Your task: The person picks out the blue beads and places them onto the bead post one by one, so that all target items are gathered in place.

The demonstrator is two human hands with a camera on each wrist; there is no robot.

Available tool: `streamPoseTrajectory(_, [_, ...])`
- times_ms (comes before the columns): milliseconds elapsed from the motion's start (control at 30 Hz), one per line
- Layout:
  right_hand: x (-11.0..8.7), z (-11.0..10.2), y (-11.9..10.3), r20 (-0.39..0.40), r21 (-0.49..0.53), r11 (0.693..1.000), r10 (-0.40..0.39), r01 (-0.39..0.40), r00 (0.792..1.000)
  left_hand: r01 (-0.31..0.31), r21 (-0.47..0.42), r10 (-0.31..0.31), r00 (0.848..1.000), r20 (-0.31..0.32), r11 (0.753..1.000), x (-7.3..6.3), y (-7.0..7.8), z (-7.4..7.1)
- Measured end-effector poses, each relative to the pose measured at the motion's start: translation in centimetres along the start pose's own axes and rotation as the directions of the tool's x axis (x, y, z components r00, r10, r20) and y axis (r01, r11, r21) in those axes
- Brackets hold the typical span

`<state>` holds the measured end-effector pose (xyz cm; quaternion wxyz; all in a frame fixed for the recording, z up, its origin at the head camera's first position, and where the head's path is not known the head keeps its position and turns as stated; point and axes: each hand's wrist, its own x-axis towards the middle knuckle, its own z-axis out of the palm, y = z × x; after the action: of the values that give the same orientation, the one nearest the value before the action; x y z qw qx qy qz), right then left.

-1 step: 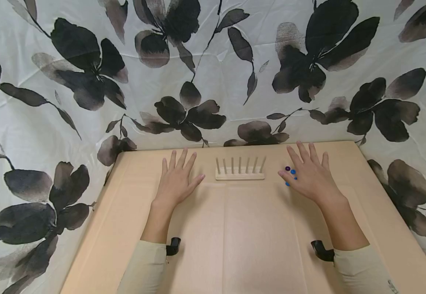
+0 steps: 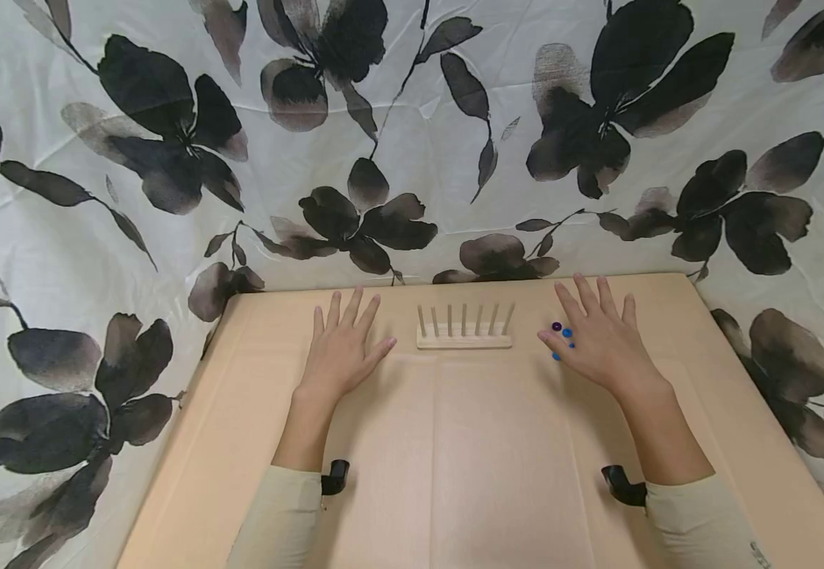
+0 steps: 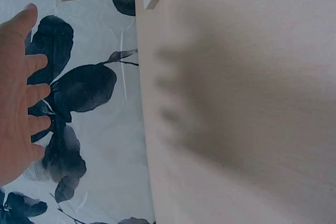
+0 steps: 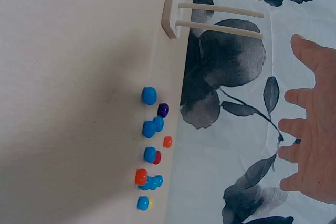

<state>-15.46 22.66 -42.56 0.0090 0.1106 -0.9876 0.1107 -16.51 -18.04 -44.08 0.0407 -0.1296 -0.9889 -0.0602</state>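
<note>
Left hand (image 2: 340, 352): fingers spread, nothing held; raised left of rack.
Right hand (image 2: 600, 340): fingers spread, nothing held; raised right of rack, nearer the beads.
Peg rack (image 2: 464, 342): between hands, far side of table (image 2: 497, 450); long axis left-right, pegs upright.
Beads (image 4: 149, 96): right of rack, scattered left-right, partly hidden under right hand in head view.

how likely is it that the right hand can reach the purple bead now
Probably yes: the right hand looks empty and hovers nearby, and nothing covers the purple bead, though a blue bead sits close beside it.
</note>
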Motion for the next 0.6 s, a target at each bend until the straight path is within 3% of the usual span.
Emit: streamPoseTrajectory(600, [0.21,0.69,0.26,0.005,-0.007,1.000,-0.004,0.004,1.000,0.008,-0.019,-0.007,0.999,0.035,1.000,0.01,-0.33,0.63])
